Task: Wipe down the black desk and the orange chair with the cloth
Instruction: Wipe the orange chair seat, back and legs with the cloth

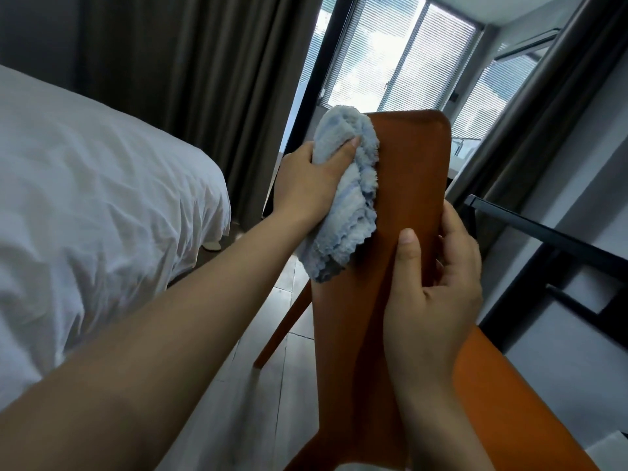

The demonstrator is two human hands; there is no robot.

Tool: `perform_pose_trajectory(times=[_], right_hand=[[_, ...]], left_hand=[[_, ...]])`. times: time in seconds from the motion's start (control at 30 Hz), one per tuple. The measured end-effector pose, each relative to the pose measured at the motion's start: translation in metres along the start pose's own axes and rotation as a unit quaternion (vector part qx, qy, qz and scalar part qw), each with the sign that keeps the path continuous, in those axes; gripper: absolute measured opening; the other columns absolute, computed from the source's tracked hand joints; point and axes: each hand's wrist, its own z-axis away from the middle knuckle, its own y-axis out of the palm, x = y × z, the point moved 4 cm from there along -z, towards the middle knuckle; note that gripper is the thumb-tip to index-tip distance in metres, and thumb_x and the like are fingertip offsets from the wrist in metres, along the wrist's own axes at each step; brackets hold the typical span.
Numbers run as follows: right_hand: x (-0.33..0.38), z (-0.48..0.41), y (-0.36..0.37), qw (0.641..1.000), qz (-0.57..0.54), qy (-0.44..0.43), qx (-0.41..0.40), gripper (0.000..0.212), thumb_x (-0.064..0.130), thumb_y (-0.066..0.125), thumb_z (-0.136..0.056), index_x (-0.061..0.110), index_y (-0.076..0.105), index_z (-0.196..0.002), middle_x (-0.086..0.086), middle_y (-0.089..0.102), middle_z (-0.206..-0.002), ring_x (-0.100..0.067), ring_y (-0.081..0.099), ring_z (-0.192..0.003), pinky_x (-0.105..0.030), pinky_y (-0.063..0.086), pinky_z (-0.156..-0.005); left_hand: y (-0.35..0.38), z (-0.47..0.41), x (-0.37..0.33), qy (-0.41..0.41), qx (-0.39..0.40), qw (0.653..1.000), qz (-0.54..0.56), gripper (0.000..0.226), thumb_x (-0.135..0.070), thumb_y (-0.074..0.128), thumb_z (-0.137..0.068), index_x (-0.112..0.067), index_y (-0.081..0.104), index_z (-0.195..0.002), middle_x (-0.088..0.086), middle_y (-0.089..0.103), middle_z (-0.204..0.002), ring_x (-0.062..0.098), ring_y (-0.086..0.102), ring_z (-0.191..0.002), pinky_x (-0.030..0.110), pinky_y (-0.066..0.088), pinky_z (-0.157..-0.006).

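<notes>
**Chair wipe under way, desk status unclear**

L hand (306, 185) is clenching the bunched blue cloth (346, 202) and pressing it against the upper part of the orange chair (411, 185). R hand (431, 300) is gripping the chair's edge, thumb on its face. Chair is prob. only partly done. Black desk (543, 229) is showing just its frame at right, top cut off, so can't tell if it's wiped.

blue cloth (343, 198) bunched against orange chair (407, 185)

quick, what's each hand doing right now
Left hand: grips the cloth, pressed to the chair.
Right hand: grips the chair's edge, thumb on its face.
</notes>
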Motion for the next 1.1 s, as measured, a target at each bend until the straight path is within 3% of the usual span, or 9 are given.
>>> perform_pose_trajectory(times=[0.17, 0.37, 0.47, 0.6, 0.7, 0.77, 0.9, 0.97, 1.1], right_hand=[[-0.009, 0.009, -0.005, 1.000, 0.000, -0.003, 0.015, 0.044, 0.019, 0.054, -0.099, 0.021, 0.046, -0.142, 0.020, 0.050, -0.127, 0.008, 0.050, -0.118, -0.010, 0.043, -0.095], [-0.024, 0.028, -0.016, 0.999, 0.020, 0.004, 0.029, 0.046, 0.025, 0.053, -0.098, 0.027, 0.045, -0.143, 0.027, 0.049, -0.131, -0.002, 0.050, -0.124, -0.028, 0.049, -0.098], [-0.027, 0.036, -0.019, 0.999, 0.034, 0.003, 0.035, 0.049, 0.028, 0.052, -0.098, 0.030, 0.040, -0.146, 0.034, 0.044, -0.132, 0.001, 0.048, -0.126, -0.029, 0.051, -0.098], [-0.036, 0.045, -0.021, 0.998, 0.038, 0.016, 0.040, 0.051, 0.034, 0.049, -0.099, 0.031, 0.036, -0.148, 0.029, 0.043, -0.138, -0.001, 0.046, -0.130, -0.032, 0.049, -0.101], [-0.040, 0.048, -0.020, 0.998, 0.033, 0.024, 0.048, 0.051, 0.034, 0.047, -0.100, 0.029, 0.034, -0.149, 0.018, 0.046, -0.141, -0.006, 0.047, -0.131, -0.034, 0.049, -0.102], [-0.042, 0.049, -0.020, 0.998, 0.026, 0.024, 0.047, 0.051, 0.033, 0.047, -0.101, 0.029, 0.033, -0.149, 0.018, 0.046, -0.141, -0.007, 0.047, -0.131, -0.036, 0.048, -0.102], [-0.045, 0.051, -0.017, 0.998, 0.025, 0.017, 0.047, 0.050, 0.032, 0.048, -0.101, 0.032, 0.032, -0.149, 0.034, 0.044, -0.132, -0.001, 0.048, -0.127, -0.028, 0.047, -0.100], [-0.046, 0.051, -0.017, 0.999, 0.028, 0.008, 0.042, 0.049, 0.030, 0.048, -0.102, 0.031, 0.033, -0.149, 0.036, 0.043, -0.130, 0.002, 0.048, -0.126, -0.018, 0.045, -0.098], [-0.046, 0.052, -0.016, 0.999, 0.027, 0.008, 0.040, 0.049, 0.031, 0.048, -0.102, 0.032, 0.032, -0.148, 0.035, 0.044, -0.130, 0.002, 0.048, -0.125, -0.016, 0.045, -0.096]], left_hand=[[0.001, 0.004, 0.017, -0.011, 0.009, 1.000, 0.006, 0.035, -0.057, 0.064, -0.081, -0.023, 0.069, -0.090, -0.009, 0.071, -0.082, 0.000, 0.066, -0.071, 0.016, 0.053, -0.063], [0.004, 0.016, 0.049, -0.047, 0.025, 0.999, 0.003, 0.040, -0.055, 0.062, -0.084, -0.017, 0.069, -0.094, -0.005, 0.071, -0.084, 0.006, 0.067, -0.076, 0.022, 0.053, -0.067], [0.006, 0.021, 0.074, -0.082, 0.046, 0.996, -0.007, 0.040, -0.057, 0.060, -0.084, -0.019, 0.069, -0.094, -0.006, 0.071, -0.084, 0.007, 0.066, -0.078, 0.023, 0.051, -0.066], [0.010, 0.031, 0.116, -0.148, 0.071, 0.985, -0.052, 0.040, -0.062, 0.059, -0.081, -0.025, 0.066, -0.092, -0.010, 0.067, -0.083, 0.005, 0.063, -0.078, 0.021, 0.045, -0.060], [0.016, 0.051, 0.149, -0.198, 0.118, 0.972, -0.050, 0.050, -0.063, 0.052, -0.071, -0.016, 0.061, -0.084, -0.006, 0.064, -0.081, 0.018, 0.064, -0.087, 0.029, 0.048, -0.068], [0.016, 0.070, 0.168, -0.210, 0.143, 0.964, -0.083, 0.057, -0.066, 0.045, -0.068, -0.014, 0.064, -0.083, -0.004, 0.066, -0.079, 0.018, 0.066, -0.083, 0.027, 0.046, -0.062], [0.012, 0.100, 0.203, -0.253, 0.151, 0.949, -0.113, 0.054, -0.070, 0.043, -0.068, -0.023, 0.066, -0.083, -0.006, 0.068, -0.077, 0.010, 0.062, -0.072, 0.024, 0.040, -0.054], [0.013, 0.110, 0.218, -0.270, 0.174, 0.939, -0.123, 0.049, -0.065, 0.043, -0.072, -0.022, 0.064, -0.080, -0.003, 0.067, -0.081, 0.010, 0.060, -0.073, 0.024, 0.041, -0.057], [0.012, 0.124, 0.244, -0.289, 0.232, 0.909, -0.192, 0.037, -0.040, 0.042, -0.098, -0.012, 0.066, -0.102, 0.009, 0.068, -0.105, 0.019, 0.059, -0.089, 0.025, 0.042, -0.070]])
